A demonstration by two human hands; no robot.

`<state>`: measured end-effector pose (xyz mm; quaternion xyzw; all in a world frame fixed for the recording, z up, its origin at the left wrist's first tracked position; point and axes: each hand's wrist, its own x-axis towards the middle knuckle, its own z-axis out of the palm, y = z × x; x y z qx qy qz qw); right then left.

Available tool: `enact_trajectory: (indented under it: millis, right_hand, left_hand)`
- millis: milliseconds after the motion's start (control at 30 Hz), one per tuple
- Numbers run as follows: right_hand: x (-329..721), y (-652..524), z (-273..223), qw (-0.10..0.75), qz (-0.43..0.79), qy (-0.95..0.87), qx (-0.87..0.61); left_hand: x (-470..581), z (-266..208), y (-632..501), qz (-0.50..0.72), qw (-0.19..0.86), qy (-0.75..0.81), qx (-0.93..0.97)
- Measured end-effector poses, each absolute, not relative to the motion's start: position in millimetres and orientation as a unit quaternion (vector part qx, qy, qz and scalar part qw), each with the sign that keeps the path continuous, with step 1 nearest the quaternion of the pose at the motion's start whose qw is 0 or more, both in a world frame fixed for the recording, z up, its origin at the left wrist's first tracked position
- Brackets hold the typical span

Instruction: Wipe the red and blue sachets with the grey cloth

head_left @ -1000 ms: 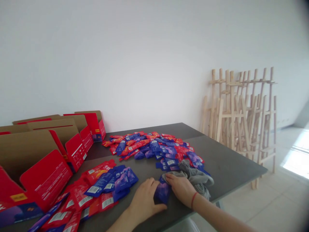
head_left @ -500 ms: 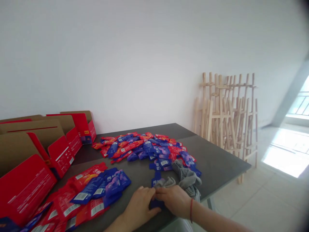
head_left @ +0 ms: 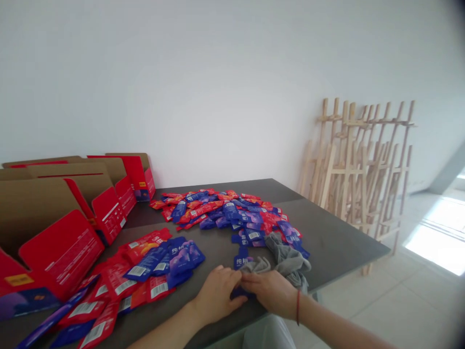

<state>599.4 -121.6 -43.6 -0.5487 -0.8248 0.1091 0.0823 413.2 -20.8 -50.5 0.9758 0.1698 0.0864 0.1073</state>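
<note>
My left hand (head_left: pixel 219 294) and my right hand (head_left: pixel 271 293) meet near the front edge of the table. Between them a dark blue packet (head_left: pixel 239 292) shows in part; the curled fingers of both hands close on it and hide most of it. A grey cloth (head_left: pixel 290 261), crumpled like a pair of gloves, lies against the right hand. Just beyond the fingertips is another blue packet (head_left: pixel 241 260) with white lettering. To the left of my left hand lies a loose pile of red and blue packets (head_left: pixel 160 261), with several barcodes facing up.
Red cardboard boxes (head_left: pixel 61 257) with raised brown flaps line the left side. A larger heap of red and blue packets (head_left: pixel 218 211) spreads over the middle of the dark table (head_left: pixel 327 242). Wooden easels (head_left: pixel 348 169) lean by the white wall beyond the table's right edge.
The view has turned a little, so the boxes and packets appear shifted right and slightly up. Both hands keep nearly the same pose around the blue packet.
</note>
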Motion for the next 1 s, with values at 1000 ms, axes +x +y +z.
enact_trajectory:
  millis: [1000]
  right_hand:
    - [601.2,-92.1,-54.5,0.087,0.034,-0.726,-0.682]
  left_hand:
    - [411.5,-54.1,-20.7,0.091,0.139,0.201,0.965]
